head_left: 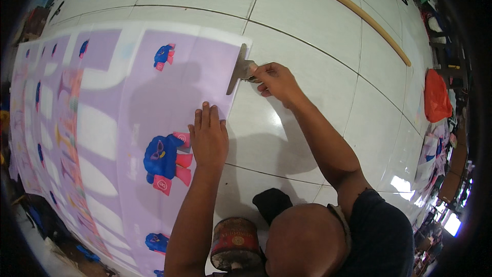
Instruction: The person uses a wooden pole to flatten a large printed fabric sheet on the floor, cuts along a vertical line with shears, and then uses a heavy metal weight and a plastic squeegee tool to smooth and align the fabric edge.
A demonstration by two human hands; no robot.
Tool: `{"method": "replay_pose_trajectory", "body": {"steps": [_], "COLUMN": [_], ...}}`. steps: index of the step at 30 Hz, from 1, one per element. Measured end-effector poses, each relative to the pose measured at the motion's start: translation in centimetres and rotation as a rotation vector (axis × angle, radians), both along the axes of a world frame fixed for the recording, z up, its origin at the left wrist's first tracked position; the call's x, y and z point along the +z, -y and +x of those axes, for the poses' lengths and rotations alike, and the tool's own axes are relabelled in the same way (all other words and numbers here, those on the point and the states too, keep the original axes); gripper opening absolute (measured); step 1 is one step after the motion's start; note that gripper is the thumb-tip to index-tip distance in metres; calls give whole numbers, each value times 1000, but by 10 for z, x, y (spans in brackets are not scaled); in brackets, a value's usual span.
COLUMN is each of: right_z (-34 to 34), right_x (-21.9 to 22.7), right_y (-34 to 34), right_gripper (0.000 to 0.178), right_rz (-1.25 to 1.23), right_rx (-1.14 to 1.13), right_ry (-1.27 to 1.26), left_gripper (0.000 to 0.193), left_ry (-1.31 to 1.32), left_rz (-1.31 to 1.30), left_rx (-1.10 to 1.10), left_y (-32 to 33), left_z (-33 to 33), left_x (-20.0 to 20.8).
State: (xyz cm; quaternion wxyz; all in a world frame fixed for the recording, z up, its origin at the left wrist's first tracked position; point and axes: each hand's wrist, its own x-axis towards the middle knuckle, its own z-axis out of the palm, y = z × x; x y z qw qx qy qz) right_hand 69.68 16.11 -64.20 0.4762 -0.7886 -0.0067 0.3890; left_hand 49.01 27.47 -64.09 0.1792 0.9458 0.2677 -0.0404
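A large printed sheet [169,87], lilac and white with blue and pink cartoon figures, lies spread on the tiled floor. My left hand [208,136] rests flat on its right part near the edge, fingers stretched out. In my right hand [275,82] is a wide flat metal scraper [238,69], gripped between thumb and fingers at its short handle. The scraper's long edge lies along the sheet's right border, close to the upper right corner. Part of the handle is hidden by my fingers.
A yellowish pole [353,7] lies on the white tiles [302,36] at the far right. A round red and dark tin [236,243] stands near my left forearm. By the right side are a red plastic bag [436,97] and a crumpled printed sheet [430,156].
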Motion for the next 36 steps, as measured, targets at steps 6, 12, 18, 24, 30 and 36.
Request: {"method": "replay_pose_trajectory", "body": {"steps": [6, 12, 18, 24, 30, 36], "right_z": [-7, -65, -164, -200, -224, -282], "right_x": [15, 14, 37, 59, 125, 174], "right_y": [5, 0, -8, -21, -62, -107], "right_gripper": [66, 34, 27, 27, 32, 38], "right_rz": [-205, 108, 213, 229, 110, -25], "right_rx": [130, 359, 973, 1474, 1868, 2139], "right_ry": [587, 643, 725, 863, 925, 1089], "left_gripper": [36, 37, 42, 46, 48, 63], "left_ry": [107, 7, -314, -262, -2, 70], "left_rz": [56, 147, 142, 90, 121, 131], "left_rx": [-67, 211, 399, 713, 928, 926], "left_y": [-45, -92, -43, 39, 92, 93], "left_z": [-72, -271, -486, -642, -722, -657], "left_x": [9, 74, 140, 111, 30, 8]}}
